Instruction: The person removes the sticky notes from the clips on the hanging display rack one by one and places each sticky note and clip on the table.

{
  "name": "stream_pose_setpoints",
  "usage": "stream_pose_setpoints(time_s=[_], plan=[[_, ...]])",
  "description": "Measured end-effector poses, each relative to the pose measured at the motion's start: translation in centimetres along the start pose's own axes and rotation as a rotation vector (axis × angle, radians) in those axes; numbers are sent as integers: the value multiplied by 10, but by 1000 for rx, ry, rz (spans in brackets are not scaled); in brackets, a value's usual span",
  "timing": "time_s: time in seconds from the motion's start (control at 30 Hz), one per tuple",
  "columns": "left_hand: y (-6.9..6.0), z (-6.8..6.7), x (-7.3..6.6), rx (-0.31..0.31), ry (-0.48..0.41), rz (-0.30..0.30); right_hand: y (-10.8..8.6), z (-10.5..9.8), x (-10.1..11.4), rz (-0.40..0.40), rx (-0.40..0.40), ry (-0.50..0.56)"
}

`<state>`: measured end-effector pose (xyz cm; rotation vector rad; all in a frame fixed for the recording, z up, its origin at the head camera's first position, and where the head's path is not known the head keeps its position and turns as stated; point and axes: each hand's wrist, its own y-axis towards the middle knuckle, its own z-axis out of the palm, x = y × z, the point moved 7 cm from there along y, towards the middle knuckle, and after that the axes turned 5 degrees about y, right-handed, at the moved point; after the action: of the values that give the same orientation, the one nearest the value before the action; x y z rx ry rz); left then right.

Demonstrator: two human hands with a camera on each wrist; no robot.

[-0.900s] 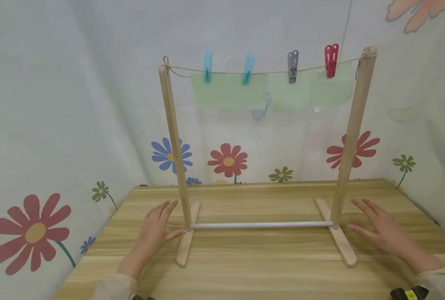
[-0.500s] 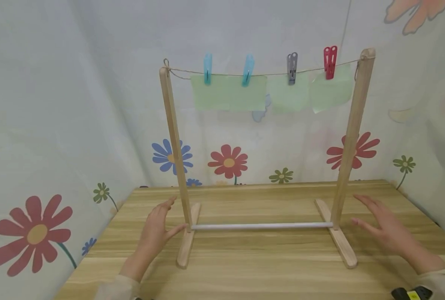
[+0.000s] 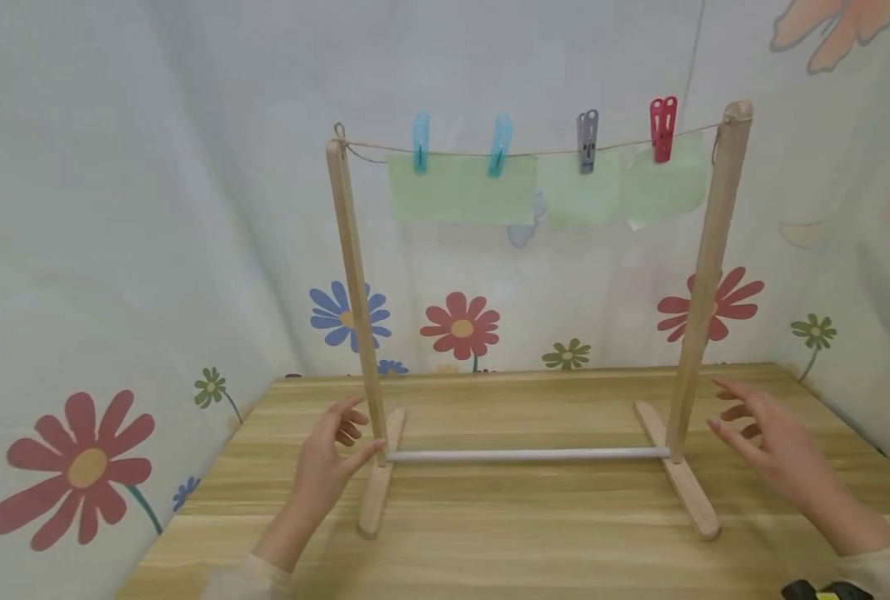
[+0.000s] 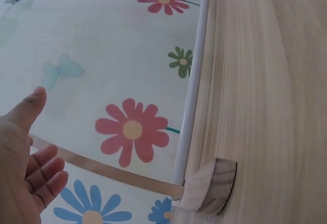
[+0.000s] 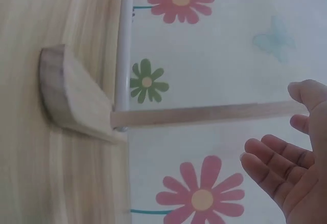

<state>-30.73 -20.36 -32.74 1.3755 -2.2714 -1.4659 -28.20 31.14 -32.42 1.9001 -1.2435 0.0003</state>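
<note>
A wooden stand has a left post (image 3: pixel 357 267), a right post (image 3: pixel 703 300) and a white rod (image 3: pixel 527 455) low between them. Twine (image 3: pixel 550 153) runs between the post tops. Two blue clothespins (image 3: pixel 501 147), a grey clothespin (image 3: pixel 587 142) and a red clothespin (image 3: pixel 663 129) pin light green paper pieces (image 3: pixel 460 190) to it. My left hand (image 3: pixel 321 467) is beside the left post's lower end, fingers loosely bent; whether its thumb touches the post I cannot tell. Right of the right post, my right hand (image 3: pixel 782 458) holds nothing, its fingers relaxed and apart from the wood.
The stand's left foot (image 3: pixel 372 508) and right foot (image 3: pixel 692 500) rest on a wood-grain table (image 3: pixel 527 525). Behind hangs a white curtain (image 3: pixel 190 208) printed with flowers. A dark device (image 3: pixel 827 590) is at my right wrist.
Both hands stay beside the posts while their fingers bend more. The left hand appears slightly nearer its post. The stand looks unmoved on the table; the head view shifts slightly.
</note>
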Motion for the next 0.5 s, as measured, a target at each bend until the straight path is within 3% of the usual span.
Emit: stream_pose_setpoints(time_s=[0.2, 0.5], plan=[[8, -2, -5, 29, -80, -92, 0, -6, 18, -55, -61, 53], [23, -9, -7, 99, -198, -254, 17, -13, 39, -9, -16, 125]])
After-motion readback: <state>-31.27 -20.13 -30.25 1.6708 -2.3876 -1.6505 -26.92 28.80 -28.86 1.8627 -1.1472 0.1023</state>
